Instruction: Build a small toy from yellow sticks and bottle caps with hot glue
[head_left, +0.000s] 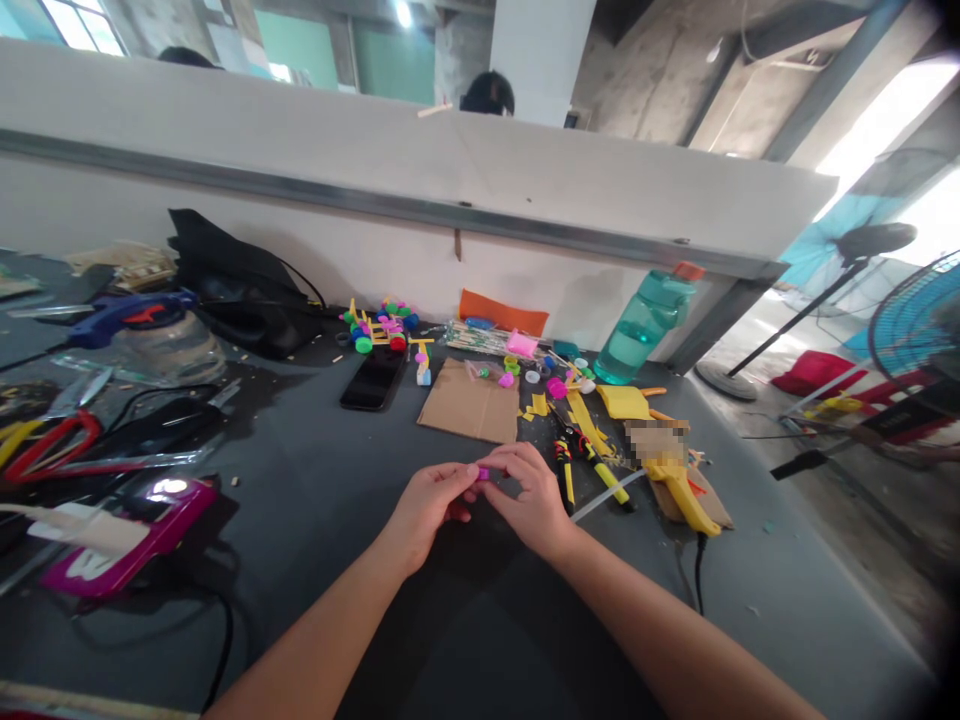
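Between my two hands is a small purple piece [484, 474], perhaps a bottle cap, mostly covered by fingers. My left hand [431, 505] pinches it from the left with thumb and fingertips. From the other side, the fingers of my right hand [529, 495] close on it too. Just beyond the hands lies a flat cardboard piece [469, 405] with a small clear bag [486, 372] on its far part. Yellow-and-black handled pliers [600, 470] rest right of my right hand.
A yellow glue gun [679, 490] lies on cardboard at right, its cord running frontward. Behind stand a teal water bottle [641, 325], colourful caps [555, 387] and assembled cap pieces [382, 325]. A phone [376, 375] lies left of the cardboard; a magenta device [139, 540] sits far left.
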